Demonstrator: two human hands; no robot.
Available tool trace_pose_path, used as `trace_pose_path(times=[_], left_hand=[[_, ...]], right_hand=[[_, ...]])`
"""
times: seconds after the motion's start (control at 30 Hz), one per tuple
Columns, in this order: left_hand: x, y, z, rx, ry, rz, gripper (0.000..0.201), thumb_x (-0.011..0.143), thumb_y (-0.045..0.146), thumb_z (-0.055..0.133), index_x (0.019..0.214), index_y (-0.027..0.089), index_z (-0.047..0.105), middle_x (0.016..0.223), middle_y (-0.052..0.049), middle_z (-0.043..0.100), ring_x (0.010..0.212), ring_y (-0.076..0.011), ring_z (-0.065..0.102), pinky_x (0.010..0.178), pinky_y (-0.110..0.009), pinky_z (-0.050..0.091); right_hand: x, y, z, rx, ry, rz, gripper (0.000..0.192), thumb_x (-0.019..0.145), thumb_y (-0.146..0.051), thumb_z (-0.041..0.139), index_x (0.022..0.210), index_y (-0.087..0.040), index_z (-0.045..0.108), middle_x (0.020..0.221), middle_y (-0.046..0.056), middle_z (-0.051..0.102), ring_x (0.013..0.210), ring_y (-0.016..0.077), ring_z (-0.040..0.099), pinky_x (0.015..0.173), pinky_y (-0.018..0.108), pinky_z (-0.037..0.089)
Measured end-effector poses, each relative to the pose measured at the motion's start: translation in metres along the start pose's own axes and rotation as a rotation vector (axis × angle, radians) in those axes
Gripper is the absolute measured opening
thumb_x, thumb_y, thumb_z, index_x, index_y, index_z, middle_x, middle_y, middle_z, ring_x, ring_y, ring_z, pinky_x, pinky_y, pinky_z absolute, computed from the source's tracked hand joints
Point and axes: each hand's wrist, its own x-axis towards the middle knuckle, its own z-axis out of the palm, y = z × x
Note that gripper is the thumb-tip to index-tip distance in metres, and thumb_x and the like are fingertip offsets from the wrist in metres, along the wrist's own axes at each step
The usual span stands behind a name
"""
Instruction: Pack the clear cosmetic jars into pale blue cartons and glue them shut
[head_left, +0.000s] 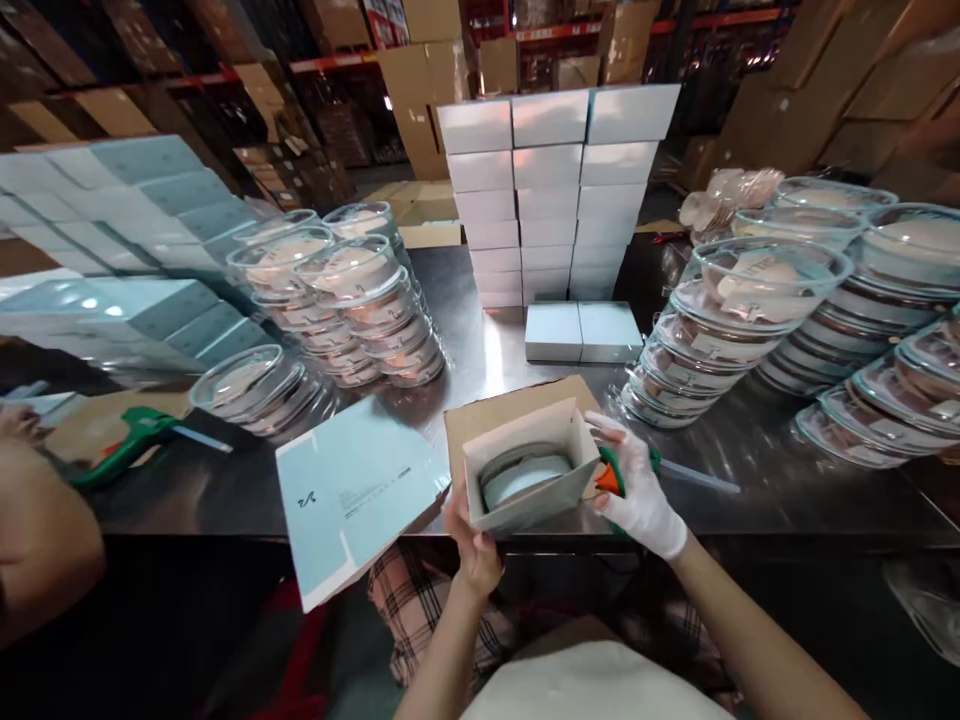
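Note:
A small open box (510, 520) with pale walls is tilted toward me at the table's front edge. Inside it sits a rounded, glassy-looking container (525, 478). My bare left hand (474, 550) grips the box's left corner, thumb in front. My right hand (637, 495), in a white glove, holds the right wall, its fingers at the upper corner. Beneath the box lies a brown cardboard piece (469, 420). Partly hidden behind my right hand is a green tape dispenser (611, 470) with an orange part. A flat light-blue printed carton (360, 490) lies to the left, overhanging the edge.
White boxes (547, 180) are stacked at the back, with two low boxes (581, 332) before them. Stacks of clear round containers stand left (367, 300) and right (720, 330). Another person's arm (45, 520) is at far left, near a second green tape dispenser (131, 440).

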Motion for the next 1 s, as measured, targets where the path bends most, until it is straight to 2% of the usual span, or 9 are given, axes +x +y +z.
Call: trace_pose_path(times=[0.17, 0.27, 0.33, 0.43, 0.5, 0.63, 0.7, 0.8, 1.0], left_hand=[[0.013, 0.014, 0.004, -0.053, 0.001, 0.102, 0.058, 0.088, 0.078, 0.058, 0.097, 0.023, 0.072, 0.119, -0.013, 0.070, 0.115, -0.0337, 0.069, 0.096, -0.046, 0.056], [0.020, 0.026, 0.008, -0.085, 0.044, 0.107, 0.050, 0.091, 0.065, 0.067, 0.123, 0.026, 0.063, 0.109, -0.008, 0.070, 0.097, -0.0243, 0.070, 0.083, -0.036, 0.057], [0.026, 0.031, 0.007, -0.066, 0.034, 0.165, 0.050, 0.092, 0.060, 0.068, 0.130, 0.029, 0.059, 0.116, -0.008, 0.068, 0.097, -0.0221, 0.068, 0.082, -0.035, 0.056], [0.036, 0.032, -0.002, 0.059, -0.063, 0.313, 0.038, 0.094, 0.060, 0.067, 0.108, 0.025, 0.073, 0.108, -0.009, 0.068, 0.107, -0.0258, 0.064, 0.090, -0.039, 0.053], [0.042, 0.029, -0.009, 0.099, -0.108, 0.359, 0.047, 0.093, 0.068, 0.064, 0.099, 0.023, 0.077, 0.101, -0.008, 0.068, 0.108, -0.0269, 0.062, 0.093, -0.039, 0.052], [0.045, 0.018, -0.013, 0.092, -0.109, 0.388, 0.065, 0.083, 0.082, 0.064, 0.102, 0.022, 0.076, 0.108, -0.008, 0.067, 0.109, -0.0277, 0.063, 0.096, -0.040, 0.050], [0.043, 0.013, -0.010, 0.123, -0.107, 0.433, 0.058, 0.082, 0.075, 0.073, 0.107, 0.023, 0.074, 0.102, -0.006, 0.066, 0.115, -0.0288, 0.061, 0.103, -0.041, 0.047], [0.044, 0.011, -0.003, 0.135, -0.108, 0.433, 0.046, 0.084, 0.061, 0.078, 0.111, 0.024, 0.070, 0.099, -0.004, 0.064, 0.114, -0.0273, 0.062, 0.108, -0.042, 0.044], [0.038, 0.048, -0.004, 0.096, -0.004, 0.264, 0.038, 0.085, 0.053, 0.076, 0.109, 0.024, 0.072, 0.104, -0.005, 0.067, 0.124, -0.0298, 0.057, 0.109, -0.041, 0.042]], right_hand=[[0.023, -0.002, 0.030, 0.195, -0.024, 0.138, 0.064, 0.087, -0.084, 0.059, 0.103, -0.023, 0.072, 0.147, 0.013, 0.062, 0.139, 0.0340, 0.058, 0.118, 0.047, 0.045], [0.027, -0.016, 0.056, 0.273, 0.284, 0.324, 0.031, 0.091, -0.054, 0.071, 0.101, -0.025, 0.063, 0.143, 0.010, 0.065, 0.121, 0.0255, 0.067, 0.103, 0.039, 0.054], [0.027, -0.025, 0.064, 0.319, 0.447, 0.395, 0.036, 0.086, -0.035, 0.074, 0.115, -0.030, 0.054, 0.148, 0.007, 0.060, 0.111, 0.0195, 0.070, 0.091, 0.032, 0.058], [0.021, -0.037, 0.047, 0.192, 0.384, 0.394, 0.038, 0.090, -0.037, 0.064, 0.126, -0.031, 0.051, 0.142, 0.007, 0.064, 0.105, 0.0190, 0.071, 0.090, 0.033, 0.058], [0.012, -0.041, 0.019, -0.148, 0.267, 0.489, 0.028, 0.097, -0.045, 0.053, 0.117, -0.026, 0.061, 0.126, 0.010, 0.072, 0.106, 0.0243, 0.072, 0.096, 0.039, 0.055], [-0.005, -0.032, -0.026, -0.820, 0.037, 1.035, 0.039, 0.094, -0.058, 0.056, 0.096, -0.021, 0.068, 0.099, 0.015, 0.076, 0.102, 0.0378, 0.073, 0.093, 0.049, 0.051], [-0.009, -0.020, -0.031, -0.814, -0.038, 1.171, 0.041, 0.084, -0.057, 0.071, 0.097, -0.018, 0.069, 0.099, 0.019, 0.076, 0.102, 0.0422, 0.073, 0.089, 0.049, 0.050], [-0.013, -0.001, -0.031, -0.664, 0.019, 1.160, 0.037, 0.070, -0.045, 0.082, 0.091, -0.017, 0.068, 0.096, 0.020, 0.076, 0.101, 0.0407, 0.073, 0.083, 0.042, 0.051], [-0.026, 0.001, -0.046, -0.279, 0.188, 1.112, 0.033, 0.075, -0.053, 0.063, 0.075, -0.021, 0.058, 0.063, 0.007, 0.067, 0.059, 0.0219, 0.065, 0.055, 0.031, 0.050]])
